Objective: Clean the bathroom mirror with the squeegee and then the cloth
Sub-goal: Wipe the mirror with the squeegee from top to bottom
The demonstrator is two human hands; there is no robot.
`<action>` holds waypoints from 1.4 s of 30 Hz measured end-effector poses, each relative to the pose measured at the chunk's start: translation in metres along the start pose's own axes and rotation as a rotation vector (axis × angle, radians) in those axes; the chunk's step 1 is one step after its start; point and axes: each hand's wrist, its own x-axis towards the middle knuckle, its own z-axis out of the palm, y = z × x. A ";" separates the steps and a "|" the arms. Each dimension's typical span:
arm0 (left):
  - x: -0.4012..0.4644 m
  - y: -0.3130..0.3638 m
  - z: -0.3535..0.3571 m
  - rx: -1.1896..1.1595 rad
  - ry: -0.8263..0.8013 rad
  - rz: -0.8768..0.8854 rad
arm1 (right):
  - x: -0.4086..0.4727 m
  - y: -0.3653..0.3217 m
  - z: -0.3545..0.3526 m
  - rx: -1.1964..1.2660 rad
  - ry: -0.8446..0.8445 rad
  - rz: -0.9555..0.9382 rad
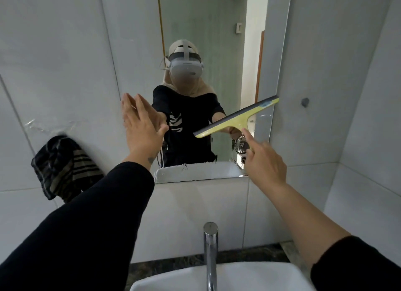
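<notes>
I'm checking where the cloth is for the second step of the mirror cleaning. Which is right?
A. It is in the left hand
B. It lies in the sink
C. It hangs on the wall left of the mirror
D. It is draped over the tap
C: the dark striped cloth hangs on the tiled wall left of the mirror, while the left hand is open and empty and the right hand holds the squeegee.
</notes>
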 end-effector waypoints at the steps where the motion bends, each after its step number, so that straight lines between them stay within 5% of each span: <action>1: 0.000 0.000 0.000 -0.006 -0.002 0.002 | -0.002 0.001 0.003 0.022 -0.005 0.010; 21: -0.001 -0.010 0.004 -0.062 0.037 0.037 | -0.059 -0.048 0.096 0.462 0.019 0.092; 31: -0.037 -0.058 0.000 -0.057 0.072 0.000 | -0.079 -0.096 0.120 0.255 -0.074 -0.162; 42: -0.074 -0.042 0.027 -0.022 -0.038 -0.008 | -0.070 -0.044 0.098 -0.174 -0.104 -0.287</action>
